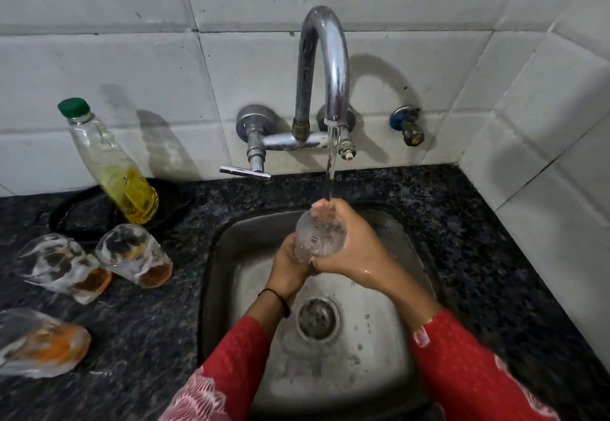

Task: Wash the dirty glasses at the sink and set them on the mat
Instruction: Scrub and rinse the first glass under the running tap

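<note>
1. A clear glass (318,239) is held over the steel sink (379,338), right under the stream of water (331,170) running from the curved chrome tap (323,67). Water is splashing inside it, and no coloured residue shows.
2. The left hand (290,265) grips the glass from below, fingers wrapped round its lower part.
3. The right hand (353,245) curls round the glass from the right. Its fingertips reach over the rim, where the stream lands.
4. On the dark granite counter (478,239), left of the sink, stand three dirty glasses. The nearest dirty glass (138,255) and the second dirty glass (62,267) each hold orange-brown dregs at the bottom. The third dirty glass (36,341) is blurred, with orange smeared inside.
5. A clear bottle (112,163) with a green cap, about a third full of yellow liquid, stands by a black shallow tray (85,216) against the tiled wall.
6. The drain (317,318) lies in the wet sink floor below the hands.
</note>
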